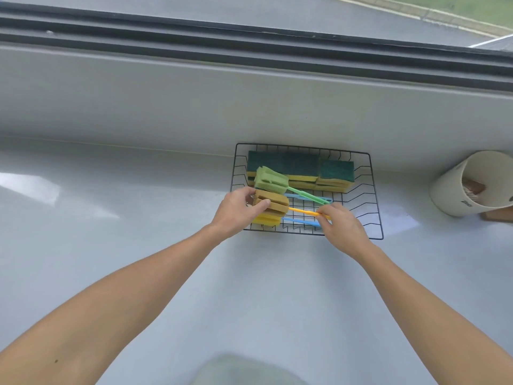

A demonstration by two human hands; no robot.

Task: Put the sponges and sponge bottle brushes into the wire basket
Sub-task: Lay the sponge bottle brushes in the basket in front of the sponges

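A black wire basket [373, 190] stands on the white counter. Along its back lie stacked yellow sponges with green scouring tops [299, 165]. In front of them a green sponge bottle brush [270, 180] lies at an angle. Below it is a brown sponge brush [273, 205] with a yellow handle, resting above a yellow sponge brush [268, 220] with a blue handle. My left hand [236, 211] grips the brown sponge head. My right hand [340, 227] pinches the far end of its yellow handle over the basket's front.
A white cup [455, 190] lies tilted at the right, on a wooden piece [497, 216], with brownish items inside. A raised white ledge and dark window frame [249, 54] run behind the basket.
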